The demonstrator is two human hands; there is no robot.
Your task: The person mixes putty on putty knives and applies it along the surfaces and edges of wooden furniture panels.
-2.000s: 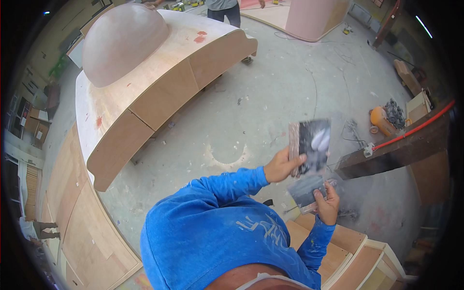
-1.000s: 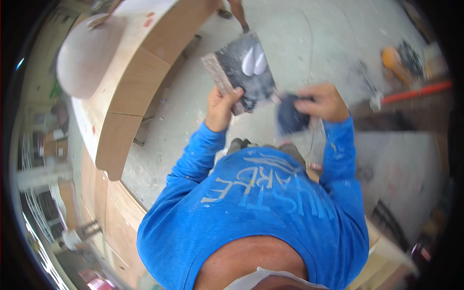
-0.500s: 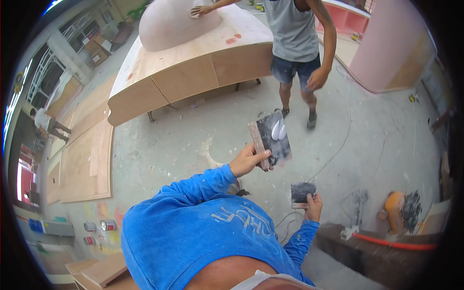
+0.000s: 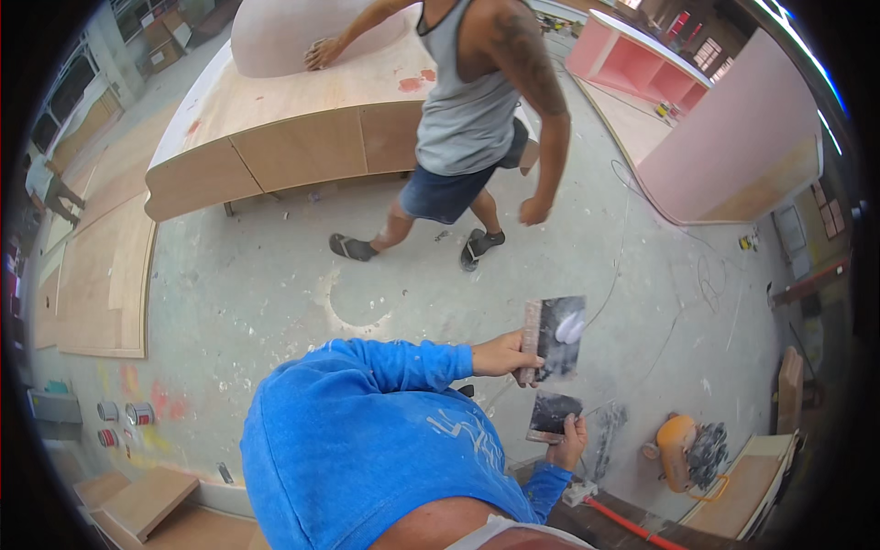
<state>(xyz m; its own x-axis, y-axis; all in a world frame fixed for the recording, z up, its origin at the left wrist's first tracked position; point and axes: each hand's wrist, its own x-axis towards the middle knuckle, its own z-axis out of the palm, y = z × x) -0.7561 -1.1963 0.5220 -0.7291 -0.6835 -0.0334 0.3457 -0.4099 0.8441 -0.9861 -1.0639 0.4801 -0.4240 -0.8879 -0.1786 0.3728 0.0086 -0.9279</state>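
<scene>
My left hand (image 4: 500, 356) is closed round the brownish handle edge of a wide putty knife (image 4: 555, 359). Two blobs of white paste (image 4: 570, 327) sit on its dark, smeared blade. Just below and slightly nearer, my right hand (image 4: 570, 442) grips a smaller scraper (image 4: 553, 410) with a dark square blade and a light lower edge. The two blades are close together over the floor, the smaller one near the bottom of the larger. Most of my left fingers are hidden behind the wide knife.
A co-worker (image 4: 467, 110) strides past ahead, one hand on a pale dome (image 4: 275, 37) atop a curved wooden counter (image 4: 302, 142). A pink curved panel (image 4: 733, 147) stands right. Cans (image 4: 137, 414) stand left; an orange compressor (image 4: 676, 449) and red hose (image 4: 632, 524) lie right.
My left hand has swung right and nearer with the wide putty knife, toward the scraper. My view has turned right. The co-worker has turned side-on and stepped left.
</scene>
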